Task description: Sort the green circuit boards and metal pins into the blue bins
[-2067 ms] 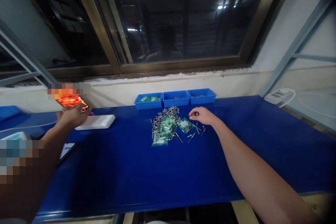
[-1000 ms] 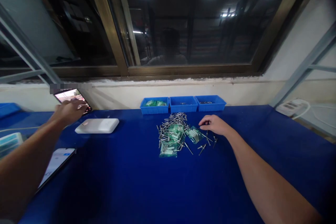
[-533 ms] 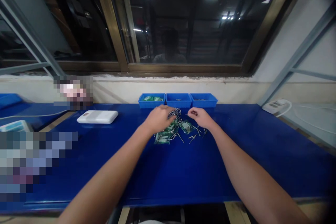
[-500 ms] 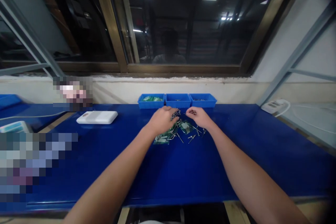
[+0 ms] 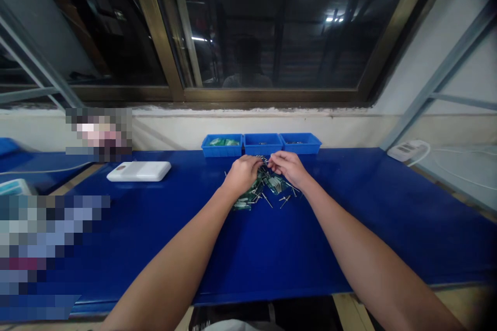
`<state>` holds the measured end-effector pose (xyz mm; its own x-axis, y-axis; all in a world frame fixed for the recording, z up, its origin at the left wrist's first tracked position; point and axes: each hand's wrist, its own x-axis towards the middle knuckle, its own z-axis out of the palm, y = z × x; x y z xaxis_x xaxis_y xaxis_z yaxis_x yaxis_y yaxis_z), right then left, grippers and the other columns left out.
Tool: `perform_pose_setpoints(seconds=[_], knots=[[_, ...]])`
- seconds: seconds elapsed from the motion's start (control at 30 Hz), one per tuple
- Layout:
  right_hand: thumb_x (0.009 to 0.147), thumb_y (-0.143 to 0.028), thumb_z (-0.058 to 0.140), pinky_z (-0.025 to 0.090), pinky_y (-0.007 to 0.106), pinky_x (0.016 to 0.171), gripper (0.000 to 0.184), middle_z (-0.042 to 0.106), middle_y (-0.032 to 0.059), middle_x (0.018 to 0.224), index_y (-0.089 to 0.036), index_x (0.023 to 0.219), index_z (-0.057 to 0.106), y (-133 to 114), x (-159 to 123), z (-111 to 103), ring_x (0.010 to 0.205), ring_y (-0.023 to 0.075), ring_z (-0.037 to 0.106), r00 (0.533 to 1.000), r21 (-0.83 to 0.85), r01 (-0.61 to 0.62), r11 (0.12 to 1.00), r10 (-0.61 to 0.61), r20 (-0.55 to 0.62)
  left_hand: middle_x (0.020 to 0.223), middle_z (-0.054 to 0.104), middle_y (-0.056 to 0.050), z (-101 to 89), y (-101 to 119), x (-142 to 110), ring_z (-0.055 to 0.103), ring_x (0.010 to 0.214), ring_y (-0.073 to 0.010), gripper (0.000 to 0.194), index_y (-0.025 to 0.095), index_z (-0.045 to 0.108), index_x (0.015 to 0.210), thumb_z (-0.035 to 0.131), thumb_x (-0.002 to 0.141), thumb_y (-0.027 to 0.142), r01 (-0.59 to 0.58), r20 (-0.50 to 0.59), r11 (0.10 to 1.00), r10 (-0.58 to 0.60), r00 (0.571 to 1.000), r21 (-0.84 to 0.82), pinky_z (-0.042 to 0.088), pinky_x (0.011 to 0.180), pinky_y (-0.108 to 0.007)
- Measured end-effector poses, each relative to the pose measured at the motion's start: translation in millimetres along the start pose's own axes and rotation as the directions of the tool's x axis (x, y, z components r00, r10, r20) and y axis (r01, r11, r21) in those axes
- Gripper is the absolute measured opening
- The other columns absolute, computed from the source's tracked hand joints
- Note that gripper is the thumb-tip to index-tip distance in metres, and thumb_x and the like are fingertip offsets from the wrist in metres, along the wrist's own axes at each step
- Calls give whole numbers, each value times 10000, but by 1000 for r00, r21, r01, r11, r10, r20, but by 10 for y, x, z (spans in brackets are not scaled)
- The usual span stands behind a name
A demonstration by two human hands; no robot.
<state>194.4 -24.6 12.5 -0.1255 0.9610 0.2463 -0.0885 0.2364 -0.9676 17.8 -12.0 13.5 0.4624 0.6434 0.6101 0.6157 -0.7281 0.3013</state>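
In the middle of the blue table lies a pile of silver blind rivets mixed with small green-tinted bags of white pieces. My left hand is over the pile's left side, fingers pinched together; whatever they grip is hidden. Close beside it, my right hand is closed in a pinch, a thin metal rivet seeming to show at its fingertips. The two sets of fingertips nearly meet above the pile and cover part of it. Another green-tinted bag lies just below my right hand.
Behind the pile stand three blue bins: a left bin with green bags, a middle bin and a right bin with a few metal parts. A white power bank lies left, a power strip right. Blurred-out patches cover items at left.
My left hand has left the phone screen at the left and come over the rivet pile. My right hand has shifted slightly left, and the hands' fingertips have drawn together.
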Motion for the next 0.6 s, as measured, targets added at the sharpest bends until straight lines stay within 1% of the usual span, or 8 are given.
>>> perform_pose_setpoints(seconds=[0.13, 0.2, 0.23, 0.33, 0.37, 0.43, 0.53, 0.6], knots=[[671, -508, 663, 320, 228, 443, 347, 611, 35, 632, -162, 703, 642, -59, -20, 1, 527, 101, 503, 1000, 56, 5, 998, -6, 14, 888, 681, -58, 25, 31, 7, 611, 849, -181, 228, 204, 659, 929, 436, 897, 238, -22, 9, 999, 22, 1000, -40, 478, 797, -325], [680, -547, 638, 328, 238, 448, 388, 605, 44, 613, -159, 684, 643, -52, -1, -17, 523, 110, 510, 1000, 36, 11, 999, -11, -7, 938, 678, -61, 17, 35, 9, 604, 892, -188, 225, 209, 642, 998, 452, 895, 271, -27, -1, 998, 27, 1000, -56, 472, 821, -339], [688, -582, 611, 336, 245, 453, 424, 602, 49, 602, -159, 671, 640, -39, 14, -39, 519, 116, 514, 999, 11, 15, 1000, -15, -38, 988, 669, -68, 7, 32, 10, 592, 935, -197, 245, 208, 620, 1056, 467, 890, 301, -25, -20, 998, 24, 1000, -51, 463, 845, -352], [716, -698, 478, 376, 269, 493, 563, 589, 56, 565, -162, 628, 625, 20, 60, -171, 516, 136, 530, 978, -158, 25, 987, -57, -200, 1142, 615, -91, -38, -7, 12, 532, 1065, -232, 368, 194, 541, 1193, 486, 876, 372, 11, -109, 1000, -9, 994, 13, 414, 913, -398], [725, -717, 440, 400, 277, 531, 593, 588, 55, 559, -163, 614, 621, 37, 69, -233, 530, 142, 542, 962, -249, 23, 968, -89, -257, 1165, 603, -92, -56, -31, 11, 517, 1086, -239, 365, 192, 542, 1191, 472, 881, 372, 38, -135, 998, -32, 990, 43, 400, 919, -409], [750, -727, 375, 429, 293, 615, 630, 593, 53, 560, -166, 604, 621, 56, 78, -365, 564, 155, 564, 912, -433, 2, 901, -179, -370, 1161, 606, -83, -94, -94, 7, 510, 1089, -247, 306, 197, 595, 1111, 433, 898, 348, 113, -176, 989, -95, 980, 94, 386, 907, -421], [821, -689, 250, 434, 322, 749, 674, 637, 67, 646, -167, 684, 653, 49, 93, -546, 701, 193, 608, 854, -622, -2, 783, -323, -409, 1126, 619, -74, -142, -205, -4, 507, 1075, -258, 272, 205, 665, 924, 424, 897, 330, 230, -215, 961, -195, 957, 154, 375, 882, -436], [851, -657, 192, 416, 349, 845, 689, 673, 86, 788, -165, 813, 674, 41, 120, -640, 854, 219, 604, 839, -686, -7, 728, -369, -400, 1123, 616, -79, -158, -276, -11, 499, 1080, -272, 260, 203, 680, 851, 457, 878, 334, 287, -217, 940, -246, 945, 183, 371, 878, -447]])
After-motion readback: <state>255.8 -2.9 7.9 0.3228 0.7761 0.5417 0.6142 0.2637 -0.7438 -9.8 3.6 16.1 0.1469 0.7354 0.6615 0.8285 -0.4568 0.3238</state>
